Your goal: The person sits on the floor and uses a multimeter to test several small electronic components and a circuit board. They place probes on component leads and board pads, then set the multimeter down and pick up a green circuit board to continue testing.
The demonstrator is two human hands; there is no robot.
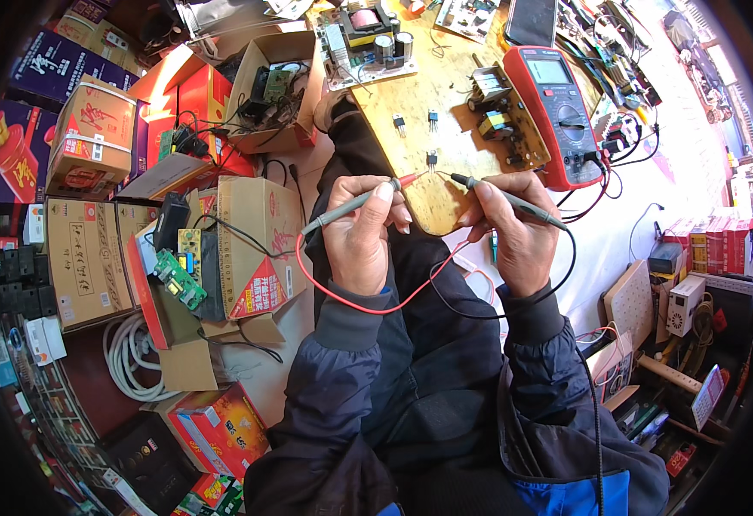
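My left hand [366,225] is closed round a red-tipped test probe [339,211], its red lead looping down below the wrists. In my right hand [516,225] is a black-tipped test probe [514,203] with a black lead. Both tips point inward at the legs of a transistor [432,158] lying on the wooden board [393,86]; whether they touch the legs I cannot tell. Two more transistors lie farther up, one on the left [399,125] and one on the right [433,120]. A red and grey multimeter [557,116] lies to the right, its leads plugged in.
A circuit board with parts [497,112] lies beside the meter. Another with large capacitors [368,43] sits at the board's far end. On the left stand an open carton of electronics [277,86] and stacked boxes [92,129]. The black lead [596,413] hangs over my right sleeve.
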